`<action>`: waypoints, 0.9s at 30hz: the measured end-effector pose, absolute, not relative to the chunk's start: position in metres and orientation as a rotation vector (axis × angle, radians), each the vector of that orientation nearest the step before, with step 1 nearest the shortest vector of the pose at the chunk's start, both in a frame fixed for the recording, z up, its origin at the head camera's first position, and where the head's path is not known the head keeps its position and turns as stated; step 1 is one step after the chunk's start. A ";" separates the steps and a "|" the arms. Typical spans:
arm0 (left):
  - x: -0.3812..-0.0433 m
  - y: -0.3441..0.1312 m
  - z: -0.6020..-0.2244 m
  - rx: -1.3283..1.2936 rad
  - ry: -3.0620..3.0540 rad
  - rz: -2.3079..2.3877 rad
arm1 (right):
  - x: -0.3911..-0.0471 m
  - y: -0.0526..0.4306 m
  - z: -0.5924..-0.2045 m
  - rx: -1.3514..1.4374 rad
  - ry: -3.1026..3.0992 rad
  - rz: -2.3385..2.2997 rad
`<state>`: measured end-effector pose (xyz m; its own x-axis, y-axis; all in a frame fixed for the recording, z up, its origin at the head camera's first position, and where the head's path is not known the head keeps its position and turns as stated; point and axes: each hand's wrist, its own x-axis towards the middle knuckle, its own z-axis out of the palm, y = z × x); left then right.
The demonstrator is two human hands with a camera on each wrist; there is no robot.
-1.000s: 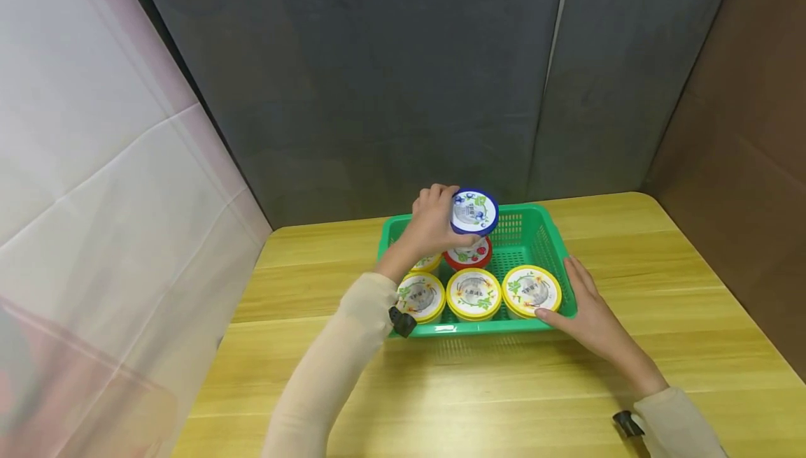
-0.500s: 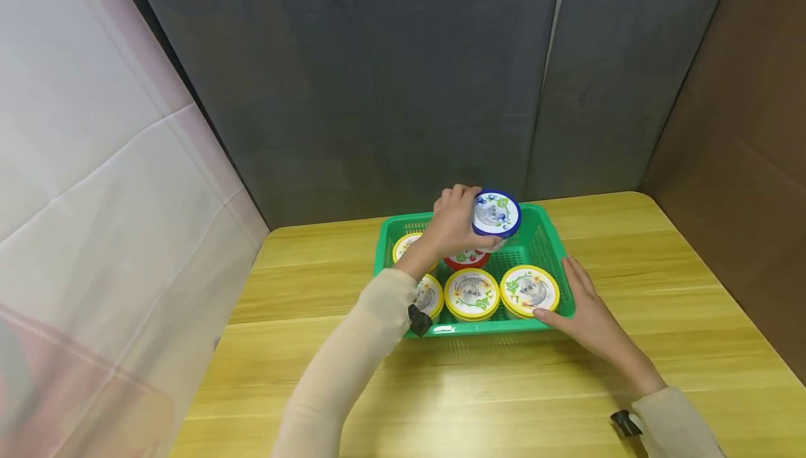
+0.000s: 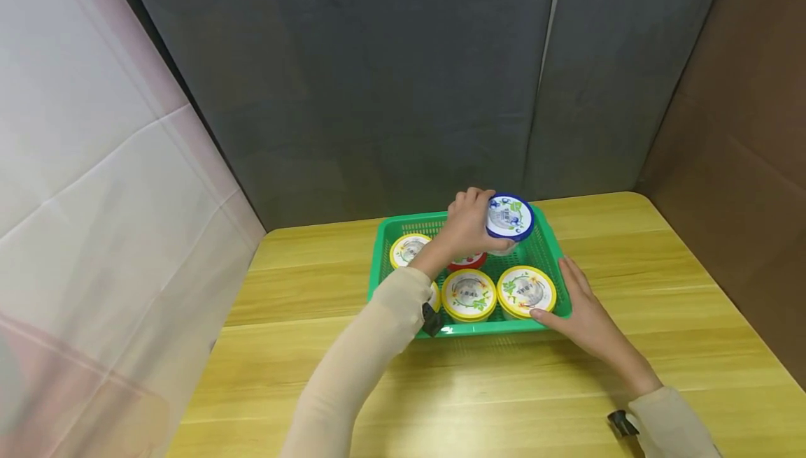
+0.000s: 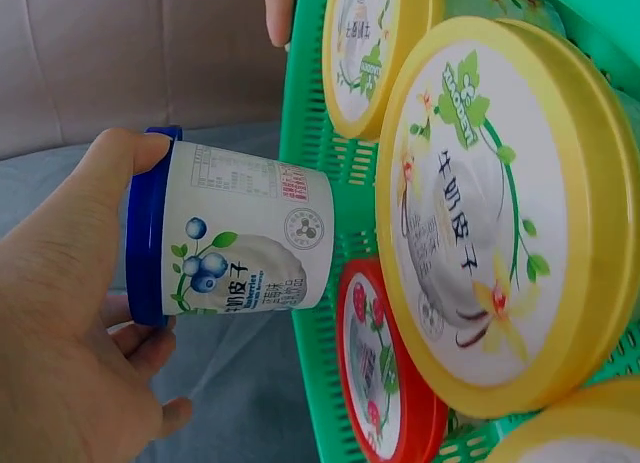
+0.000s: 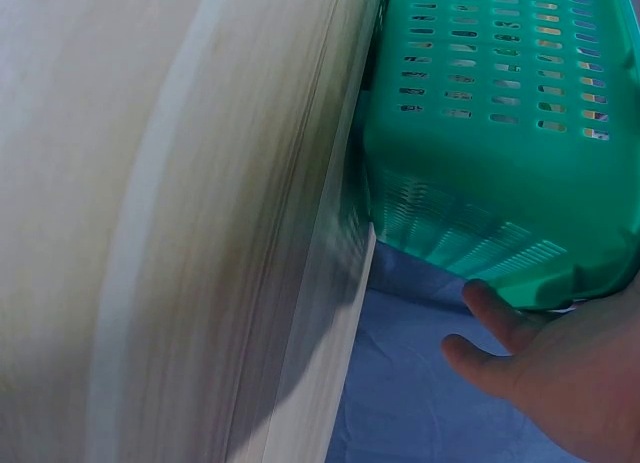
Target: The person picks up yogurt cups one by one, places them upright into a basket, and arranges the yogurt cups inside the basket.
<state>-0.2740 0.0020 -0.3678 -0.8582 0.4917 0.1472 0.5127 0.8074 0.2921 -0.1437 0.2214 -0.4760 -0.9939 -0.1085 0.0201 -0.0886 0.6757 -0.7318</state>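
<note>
My left hand grips a white cup with a blue lid by its side, over the back right part of a green plastic basket. In the left wrist view the blue-lidded cup, printed with blueberries, is held in my left hand above the basket's mesh. In the basket sit a red-lidded cup and several yellow-lidded cups, one partly hidden by my left arm. My right hand rests with straight fingers against the basket's front right corner.
The basket stands on a light wooden table with bare wood in front and to both sides. A grey padded wall is close behind, a white sheet to the left and a brown board to the right.
My left hand has carried the blue-lidded cup to the right and slightly lower, from over the red-lidded cup to the basket's back right. The right hand stays on the basket.
</note>
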 end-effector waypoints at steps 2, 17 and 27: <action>-0.274 0.005 -0.369 -0.820 -2.930 -0.501 | -0.144 0.221 -0.476 -0.171 2.855 -1.241; -0.275 0.012 -0.384 -0.859 -3.000 -0.426 | -0.143 0.214 -0.475 -0.180 2.851 -1.266; -0.272 0.010 -0.394 -0.860 -3.076 -0.335 | -0.139 0.213 -0.474 -0.191 2.855 -1.261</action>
<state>-0.2722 0.0097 -0.3944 -0.8544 0.5196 -0.0113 0.5049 0.8351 0.2184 -0.1394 0.2130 -0.4744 -0.9924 -0.1174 0.0359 -0.1056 0.6676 -0.7370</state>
